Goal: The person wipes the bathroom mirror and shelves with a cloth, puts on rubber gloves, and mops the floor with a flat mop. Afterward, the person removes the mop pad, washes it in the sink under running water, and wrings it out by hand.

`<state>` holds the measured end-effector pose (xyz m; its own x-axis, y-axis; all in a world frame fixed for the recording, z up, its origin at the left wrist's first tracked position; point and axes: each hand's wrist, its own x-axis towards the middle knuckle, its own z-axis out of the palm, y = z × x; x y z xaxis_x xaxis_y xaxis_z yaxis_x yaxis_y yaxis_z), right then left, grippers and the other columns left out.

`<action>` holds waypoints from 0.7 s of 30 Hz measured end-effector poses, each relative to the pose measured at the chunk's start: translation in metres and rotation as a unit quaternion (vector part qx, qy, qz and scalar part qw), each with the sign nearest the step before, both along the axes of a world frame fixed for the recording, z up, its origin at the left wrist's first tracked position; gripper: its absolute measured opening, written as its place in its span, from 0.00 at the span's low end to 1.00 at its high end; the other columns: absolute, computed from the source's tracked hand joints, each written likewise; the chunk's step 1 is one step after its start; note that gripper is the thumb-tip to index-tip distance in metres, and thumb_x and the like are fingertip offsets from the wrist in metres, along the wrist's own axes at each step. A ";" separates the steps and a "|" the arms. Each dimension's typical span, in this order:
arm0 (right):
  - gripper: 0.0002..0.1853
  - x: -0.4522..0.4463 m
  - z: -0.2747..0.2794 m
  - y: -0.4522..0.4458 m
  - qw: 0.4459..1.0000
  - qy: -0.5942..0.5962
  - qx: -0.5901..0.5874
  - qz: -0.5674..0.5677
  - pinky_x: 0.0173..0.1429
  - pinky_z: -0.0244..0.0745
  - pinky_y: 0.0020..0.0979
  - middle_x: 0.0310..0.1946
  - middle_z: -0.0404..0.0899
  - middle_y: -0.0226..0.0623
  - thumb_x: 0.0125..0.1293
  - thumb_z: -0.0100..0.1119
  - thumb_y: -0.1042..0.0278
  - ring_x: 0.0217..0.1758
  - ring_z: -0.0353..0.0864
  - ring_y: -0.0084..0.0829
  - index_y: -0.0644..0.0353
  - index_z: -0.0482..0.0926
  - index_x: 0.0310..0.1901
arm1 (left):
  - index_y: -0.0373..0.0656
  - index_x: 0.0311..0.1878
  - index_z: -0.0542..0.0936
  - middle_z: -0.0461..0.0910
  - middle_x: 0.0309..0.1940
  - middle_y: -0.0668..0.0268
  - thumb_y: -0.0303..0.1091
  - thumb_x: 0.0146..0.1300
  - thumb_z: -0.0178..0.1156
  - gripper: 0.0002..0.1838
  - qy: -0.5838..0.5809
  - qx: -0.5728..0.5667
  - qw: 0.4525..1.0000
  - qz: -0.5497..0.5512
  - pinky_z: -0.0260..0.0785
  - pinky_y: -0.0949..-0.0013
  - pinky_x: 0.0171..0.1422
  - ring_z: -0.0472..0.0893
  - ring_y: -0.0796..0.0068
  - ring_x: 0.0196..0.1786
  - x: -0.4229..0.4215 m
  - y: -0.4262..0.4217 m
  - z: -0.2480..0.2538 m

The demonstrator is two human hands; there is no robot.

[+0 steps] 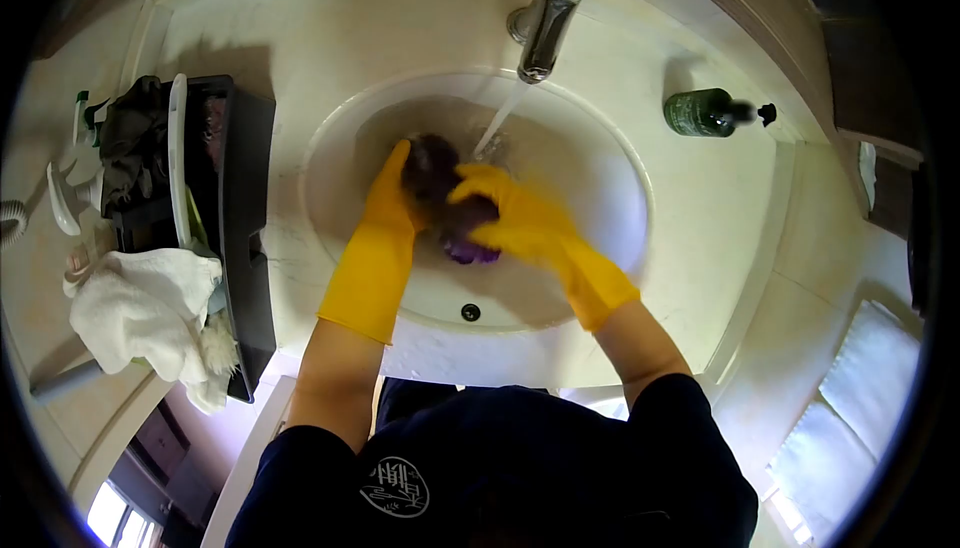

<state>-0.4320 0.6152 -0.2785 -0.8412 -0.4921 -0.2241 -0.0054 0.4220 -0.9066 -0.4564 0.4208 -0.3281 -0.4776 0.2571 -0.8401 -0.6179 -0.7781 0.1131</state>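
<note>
Both my hands wear yellow rubber gloves and are over the white oval sink (325, 218). A dark purple wet bundle, apparently a cloth (468, 218), lies between them. My left hand (397, 193) grips its left side, with the fingers partly hidden behind it. My right hand (505, 213), somewhat blurred, curls its fingers around the right side of the purple part. Water runs in a stream from the chrome faucet (545, 38) into the cloudy water just behind the bundle.
On the counter to the right stands a green pump bottle (700, 113). At the left, a dark caddy (250, 198) holds cloths and a white-handled item, with a white towel (150, 298) draped over its near end. A round overflow hole (471, 313) sits in the sink's near wall.
</note>
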 end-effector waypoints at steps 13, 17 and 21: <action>0.19 0.037 0.049 -0.013 0.959 -0.102 -0.040 -0.263 0.45 0.75 0.35 0.37 0.81 0.47 0.56 0.65 0.57 0.39 0.81 0.42 0.62 0.79 0.43 | 0.36 0.50 0.75 0.79 0.44 0.55 0.46 0.69 0.49 0.21 0.088 0.111 0.988 -0.065 0.74 0.62 0.53 0.80 0.63 0.46 0.054 0.052 -0.030; 0.22 0.043 0.029 0.000 0.852 -0.176 -0.148 -0.470 0.45 0.74 0.28 0.36 0.81 0.37 0.58 0.65 0.57 0.38 0.79 0.28 0.67 0.77 0.47 | 0.37 0.58 0.71 0.76 0.54 0.56 0.43 0.65 0.56 0.24 0.135 0.054 0.987 -0.075 0.68 0.63 0.61 0.76 0.62 0.56 0.048 0.046 0.056; 0.21 0.064 0.059 -0.003 0.820 -0.113 -0.240 -0.508 0.42 0.73 0.24 0.39 0.79 0.35 0.60 0.64 0.59 0.37 0.77 0.24 0.63 0.74 0.51 | 0.38 0.63 0.66 0.72 0.59 0.55 0.42 0.52 0.67 0.37 0.387 -0.293 0.834 -0.263 0.64 0.62 0.65 0.73 0.60 0.62 0.092 0.045 0.040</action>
